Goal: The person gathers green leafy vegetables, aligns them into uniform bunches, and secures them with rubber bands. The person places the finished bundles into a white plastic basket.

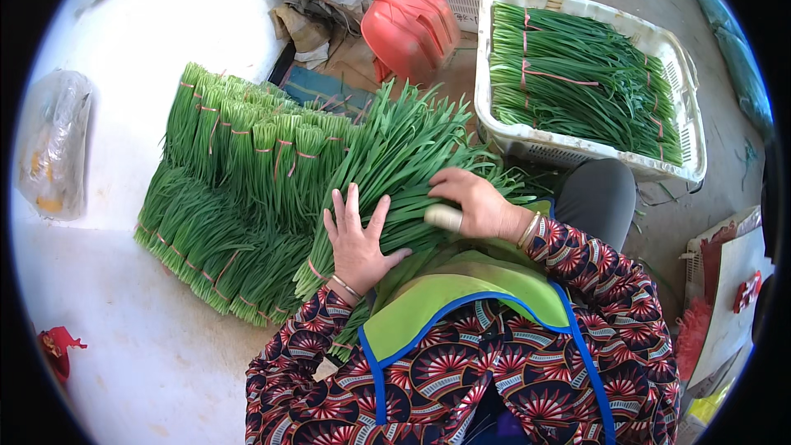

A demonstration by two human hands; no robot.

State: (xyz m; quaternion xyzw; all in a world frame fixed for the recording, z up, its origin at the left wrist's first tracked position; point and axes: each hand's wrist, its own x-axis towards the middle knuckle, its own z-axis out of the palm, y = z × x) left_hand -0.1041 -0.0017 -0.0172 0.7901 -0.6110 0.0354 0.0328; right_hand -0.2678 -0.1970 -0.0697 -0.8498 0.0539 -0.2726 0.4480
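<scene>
My left hand (360, 252) lies palm down with fingers spread on a heap of long green garlic chives (395, 151). A thin bracelet circles that wrist. Over the same leaves, toward their tips, my right hand (479, 203) is blurred, with its fingers curved and a pale covering on the thumb. Whether it grips any leaves is hard to tell. To the left of the heap stand several upright chive bundles (266, 142) tied with pink bands. More tied bundles (204, 247) lie in front of them, cut ends toward me. A green apron (469, 284) covers my lap.
A white plastic crate (593, 145) full of banded chives stands at the upper right, close to my knee (599, 198). Beyond the heap is a red dustpan or shovel (408, 28). A clear plastic bag (55, 142) rests on the white surface (154, 358) at left.
</scene>
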